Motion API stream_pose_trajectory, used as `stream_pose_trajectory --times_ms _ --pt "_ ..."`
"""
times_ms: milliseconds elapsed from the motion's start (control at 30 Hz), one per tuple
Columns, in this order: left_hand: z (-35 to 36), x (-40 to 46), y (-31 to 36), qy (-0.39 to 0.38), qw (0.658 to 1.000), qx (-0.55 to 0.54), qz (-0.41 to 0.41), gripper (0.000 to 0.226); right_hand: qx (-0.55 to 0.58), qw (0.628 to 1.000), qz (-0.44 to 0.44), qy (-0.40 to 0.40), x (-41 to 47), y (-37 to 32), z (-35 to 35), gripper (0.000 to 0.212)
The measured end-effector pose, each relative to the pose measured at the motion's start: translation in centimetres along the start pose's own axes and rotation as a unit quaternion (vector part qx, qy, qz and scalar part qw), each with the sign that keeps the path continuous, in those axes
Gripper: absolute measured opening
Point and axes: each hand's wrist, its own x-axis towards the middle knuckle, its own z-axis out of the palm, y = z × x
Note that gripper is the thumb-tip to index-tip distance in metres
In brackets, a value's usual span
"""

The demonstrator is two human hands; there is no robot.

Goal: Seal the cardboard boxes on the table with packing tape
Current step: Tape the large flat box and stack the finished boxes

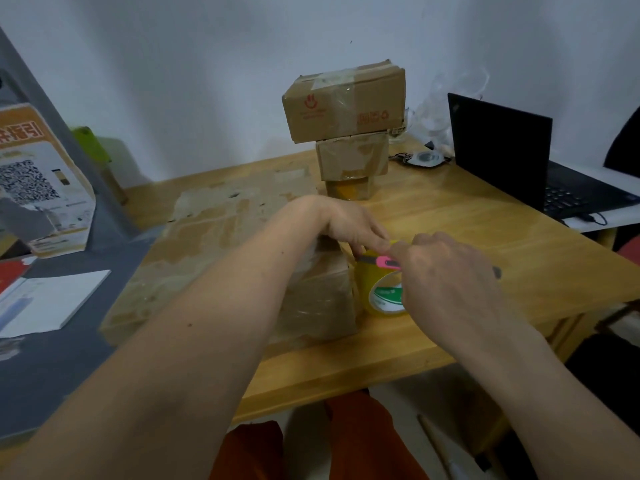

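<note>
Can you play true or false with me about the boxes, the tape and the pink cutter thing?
1. The right hand holds a pink cutter. True.
2. Three boxes are stacked at the back of the table. True: the box stack has the biggest on top.
3. The tape roll is blue. False: it is yellowish, with a green and white core.
4. The laptop is closed. False: it stands open, screen dark.
5. The left hand rests on the laptop. False: it is at the near box, beside the tape.
</note>
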Motion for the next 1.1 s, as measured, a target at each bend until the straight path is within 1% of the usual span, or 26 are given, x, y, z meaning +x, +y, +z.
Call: stream_pose_trajectory --times_ms 67,133,267,367,400,567,733,800,867,967,1100 --pt "-0.1 0.3 -0.2 -0.004 1.0 0.002 0.011 0.015 -0.001 1.0 -0.01 0.002 -0.1 -0.2 -0.2 0.038" --pt "-0.1 0.5 -0.5 -0.006 1.0 -0.008 0.02 0.009 0.002 1.0 -0.018 0.002 -0.1 -0.1 -0.4 0.036" --pt "0.0 0.9 -0.7 0.023 0.999 -0.04 0.023 0.017 -0.021 0.999 -0.034 -0.008 -0.1 -0.1 -0.9 0.032" --pt "0.2 0.8 -0.5 0.028 0.998 -0.051 0.025 0.03 -0.04 0.999 -0.025 -0.005 -0.4 -0.5 -1.3 0.033" --pt "0.2 0.8 -0.5 0.031 0.998 -0.05 0.025 0.031 -0.045 0.999 -0.019 -0.006 -0.3 -0.8 -1.4 0.033" --pt "0.6 0.9 -0.4 0.054 0.996 -0.072 0.029 0.028 -0.042 0.998 -0.006 -0.042 0.0 -2.3 -0.9 0.023" --pt "0.8 0.9 -0.5 0.069 0.994 -0.075 0.028 0.028 -0.035 0.999 -0.016 -0.024 -0.3 -1.7 -0.6 0.025" --pt "0.7 1.1 -0.4 0.068 0.995 -0.073 0.025 0.026 -0.024 0.999 -0.02 -0.036 -0.7 -1.6 -0.8 0.022" --pt "0.7 1.3 -0.3 0.08 0.993 -0.08 0.02 0.03 -0.018 0.999 -0.024 -0.044 -0.9 -1.6 -0.8 0.017" --pt "0.9 1.4 -0.4 0.098 0.991 -0.088 0.019 0.035 0.004 0.999 -0.026 -0.025 -1.1 -0.9 -0.2 0.016" --pt "1.3 1.3 -0.7 0.113 0.988 -0.103 0.027 0.028 0.032 0.999 -0.017 0.002 -1.2 0.2 -0.1 0.023"
